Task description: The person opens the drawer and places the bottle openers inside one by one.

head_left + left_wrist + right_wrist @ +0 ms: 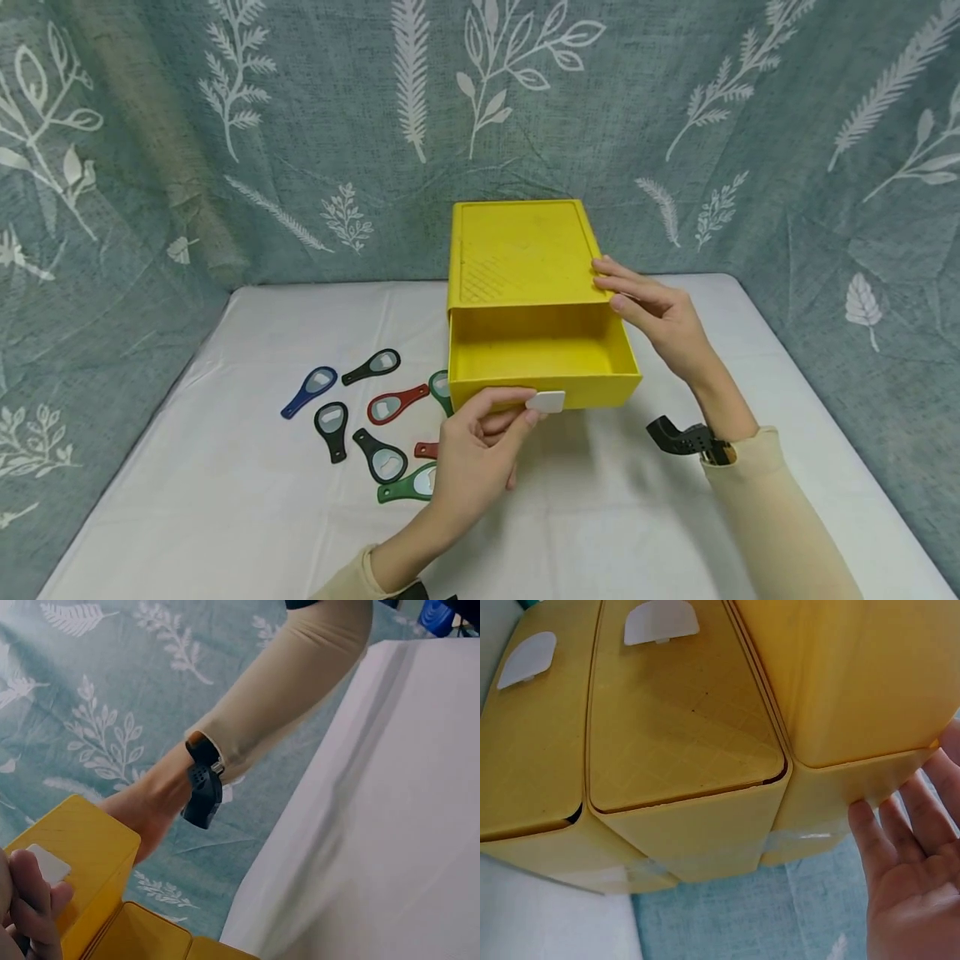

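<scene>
A yellow drawer cabinet (525, 250) stands on the table, its top drawer (600, 393) pulled out; nothing shows on the part of the drawer floor in sight. My left hand (480, 458) pinches the white tab handle (551, 402) on the drawer front between thumb and fingers. Against the cabinet's right side rests my right hand (660, 317), fingers extended; the right wrist view shows those fingers (922, 817) nearly straight. Left of the cabinet lie several bottle openers: blue (297, 403), black (360, 372), red (412, 398) and green (397, 490). My left hand and the drawer partly hide some.
Two lower drawers, a middle one (682, 712) and a bottom one (532, 757), are closed, each with a white tab. A white cloth (187, 500) covers the table. Green leaf-patterned curtains (337, 125) hang behind and at both sides.
</scene>
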`<state>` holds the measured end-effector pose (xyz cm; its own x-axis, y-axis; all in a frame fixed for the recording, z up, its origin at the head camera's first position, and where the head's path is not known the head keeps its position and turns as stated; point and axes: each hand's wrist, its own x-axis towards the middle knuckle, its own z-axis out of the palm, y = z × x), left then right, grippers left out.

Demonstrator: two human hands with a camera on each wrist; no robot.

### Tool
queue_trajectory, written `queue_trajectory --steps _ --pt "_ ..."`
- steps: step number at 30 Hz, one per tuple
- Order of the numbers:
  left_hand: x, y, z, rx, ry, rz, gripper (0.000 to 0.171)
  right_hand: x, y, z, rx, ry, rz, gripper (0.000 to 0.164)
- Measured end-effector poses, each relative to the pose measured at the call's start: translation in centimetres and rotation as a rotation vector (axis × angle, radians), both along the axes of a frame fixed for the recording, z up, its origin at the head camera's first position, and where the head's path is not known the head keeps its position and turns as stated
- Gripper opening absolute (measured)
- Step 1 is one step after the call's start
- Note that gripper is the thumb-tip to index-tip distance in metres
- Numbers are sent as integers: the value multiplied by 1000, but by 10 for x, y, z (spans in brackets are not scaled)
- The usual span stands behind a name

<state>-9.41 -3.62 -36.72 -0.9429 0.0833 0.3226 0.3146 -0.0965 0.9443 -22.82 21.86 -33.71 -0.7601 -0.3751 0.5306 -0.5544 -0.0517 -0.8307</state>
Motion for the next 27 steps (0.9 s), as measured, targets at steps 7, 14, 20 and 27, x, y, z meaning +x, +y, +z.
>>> queue_trajectory --steps 7,14,20,27 --pt "3 0 -1 -7 12 1 21 0 -1 -1 -13 13 3 30" --pt "4 0 -2 0 33 -25 22 0 -1 -2 -21 30 -4 30" --pt "4 -4 -3 6 18 -93 24 0 -1 -2 -16 39 -14 30" --pt "4 -28 3 -86 28 -234 29 -1 -1 -3 -30 45 2 31"
